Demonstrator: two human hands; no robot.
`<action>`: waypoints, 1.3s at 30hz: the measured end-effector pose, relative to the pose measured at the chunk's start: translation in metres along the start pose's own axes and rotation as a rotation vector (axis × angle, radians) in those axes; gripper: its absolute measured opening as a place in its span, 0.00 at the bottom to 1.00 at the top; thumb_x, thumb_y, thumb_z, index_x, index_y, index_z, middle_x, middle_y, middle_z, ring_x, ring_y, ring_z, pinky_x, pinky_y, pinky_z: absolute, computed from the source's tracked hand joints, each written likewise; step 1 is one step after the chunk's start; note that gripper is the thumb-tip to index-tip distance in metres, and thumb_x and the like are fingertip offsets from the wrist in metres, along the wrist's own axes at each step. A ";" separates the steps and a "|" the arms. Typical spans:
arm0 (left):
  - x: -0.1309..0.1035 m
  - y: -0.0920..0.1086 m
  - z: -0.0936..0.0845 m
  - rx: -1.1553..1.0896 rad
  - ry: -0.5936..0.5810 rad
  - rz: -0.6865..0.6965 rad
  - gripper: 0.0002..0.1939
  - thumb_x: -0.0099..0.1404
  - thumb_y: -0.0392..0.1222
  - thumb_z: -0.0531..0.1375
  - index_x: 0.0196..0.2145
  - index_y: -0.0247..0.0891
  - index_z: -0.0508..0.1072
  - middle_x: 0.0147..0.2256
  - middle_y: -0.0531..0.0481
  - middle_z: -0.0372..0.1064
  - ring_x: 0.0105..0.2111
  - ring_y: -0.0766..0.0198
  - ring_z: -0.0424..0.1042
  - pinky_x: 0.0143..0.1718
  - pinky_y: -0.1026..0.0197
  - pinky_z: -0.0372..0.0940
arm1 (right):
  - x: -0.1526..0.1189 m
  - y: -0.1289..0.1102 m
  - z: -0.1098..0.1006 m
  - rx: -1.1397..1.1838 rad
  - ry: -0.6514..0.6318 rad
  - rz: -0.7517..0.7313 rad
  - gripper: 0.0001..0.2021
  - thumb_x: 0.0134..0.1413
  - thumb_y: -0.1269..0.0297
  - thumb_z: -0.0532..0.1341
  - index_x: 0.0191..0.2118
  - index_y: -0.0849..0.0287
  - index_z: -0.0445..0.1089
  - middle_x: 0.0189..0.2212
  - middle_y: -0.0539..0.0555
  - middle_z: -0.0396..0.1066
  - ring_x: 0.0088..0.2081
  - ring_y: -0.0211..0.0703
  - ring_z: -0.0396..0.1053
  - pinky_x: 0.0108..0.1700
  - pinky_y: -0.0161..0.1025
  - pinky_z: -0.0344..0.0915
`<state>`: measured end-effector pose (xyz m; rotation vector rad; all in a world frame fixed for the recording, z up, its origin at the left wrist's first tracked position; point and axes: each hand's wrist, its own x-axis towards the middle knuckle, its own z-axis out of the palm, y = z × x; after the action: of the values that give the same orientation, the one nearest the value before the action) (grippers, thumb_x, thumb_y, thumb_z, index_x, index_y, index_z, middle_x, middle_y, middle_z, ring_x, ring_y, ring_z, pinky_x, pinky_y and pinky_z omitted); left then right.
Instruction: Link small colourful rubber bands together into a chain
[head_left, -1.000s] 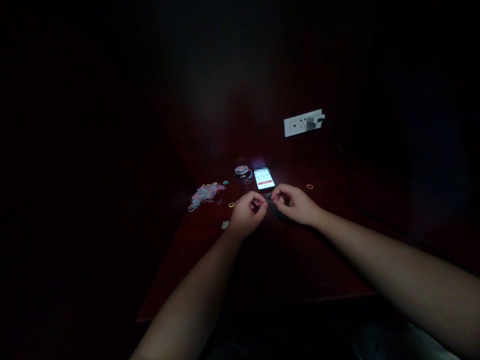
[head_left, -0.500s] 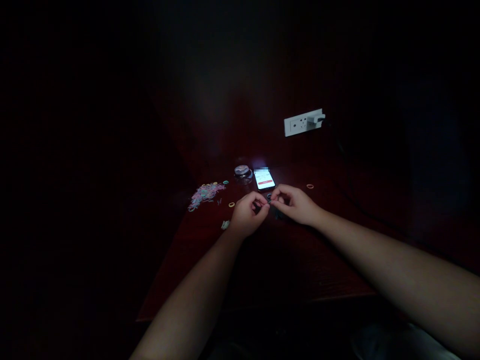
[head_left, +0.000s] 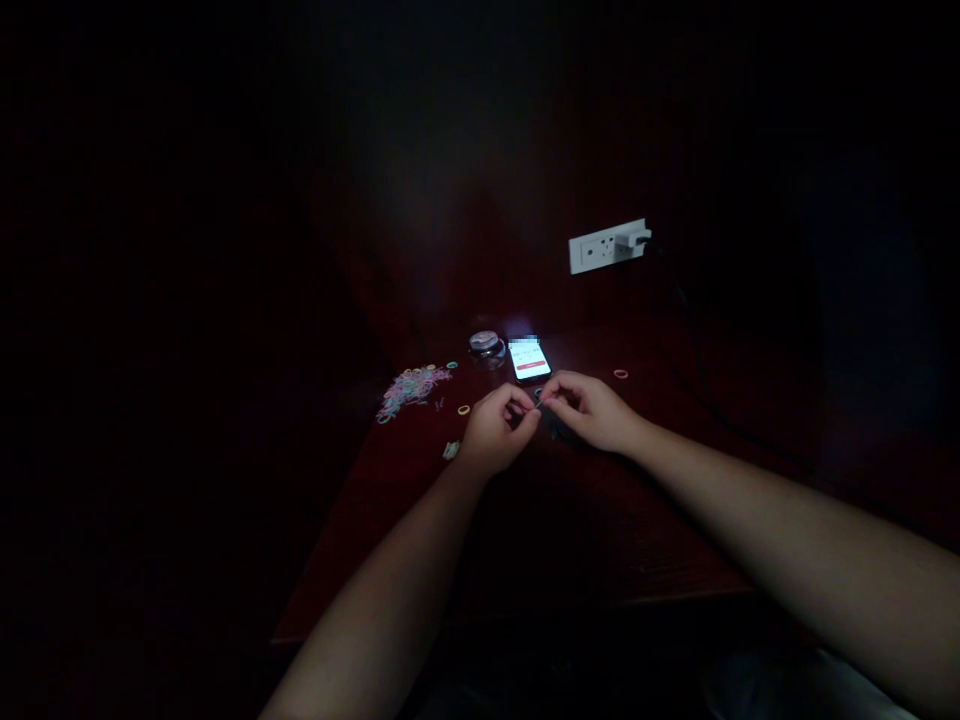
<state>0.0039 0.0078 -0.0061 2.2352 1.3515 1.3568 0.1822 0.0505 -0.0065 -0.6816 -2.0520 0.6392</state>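
Note:
My left hand (head_left: 498, 425) is closed in a pinch, thumb against the curled fingers. Facing it, my right hand (head_left: 589, 408) pinches too, its fingertips almost meeting the left ones. A thin pale strand (head_left: 538, 404) runs between the two pinches; it is too small and dim to name surely. Just beyond the fingertips lies a small bluish ring (head_left: 538, 392), partly hidden. Dark small pieces (head_left: 556, 432) rest under my right hand. A yellow hair tie (head_left: 463, 410) and a pale small bundle (head_left: 451, 450) lie left of my left hand.
On the dark red table (head_left: 390, 520), a heap of colourful small bands (head_left: 411, 391) lies at the left. Behind my hands stand a clear round jar (head_left: 487, 348) and a lit phone (head_left: 530, 358). An orange hair tie (head_left: 621, 374) is at the right. A wall socket (head_left: 607, 246) holds a plug with a cable.
The fingertips of my right hand have shifted very slightly, and the pale strand between the hands shows more plainly. Everything else stays in place.

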 end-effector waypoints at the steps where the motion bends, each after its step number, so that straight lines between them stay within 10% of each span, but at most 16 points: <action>1: 0.000 0.000 0.000 -0.001 -0.002 -0.003 0.03 0.59 0.38 0.60 0.31 0.37 0.68 0.29 0.52 0.69 0.28 0.69 0.66 0.30 0.65 0.60 | 0.000 0.000 0.000 -0.002 0.000 -0.001 0.06 0.56 0.66 0.57 0.33 0.61 0.69 0.27 0.51 0.65 0.27 0.36 0.60 0.29 0.35 0.58; 39: 0.000 -0.003 0.001 -0.041 -0.008 -0.043 0.05 0.62 0.38 0.59 0.35 0.37 0.73 0.31 0.51 0.73 0.30 0.67 0.70 0.30 0.65 0.62 | -0.001 -0.004 -0.002 0.087 -0.016 0.075 0.03 0.51 0.67 0.59 0.30 0.60 0.65 0.20 0.47 0.60 0.22 0.34 0.56 0.25 0.33 0.54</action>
<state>0.0028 0.0098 -0.0082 2.1707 1.3485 1.3473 0.1833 0.0476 -0.0038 -0.7069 -2.0084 0.7746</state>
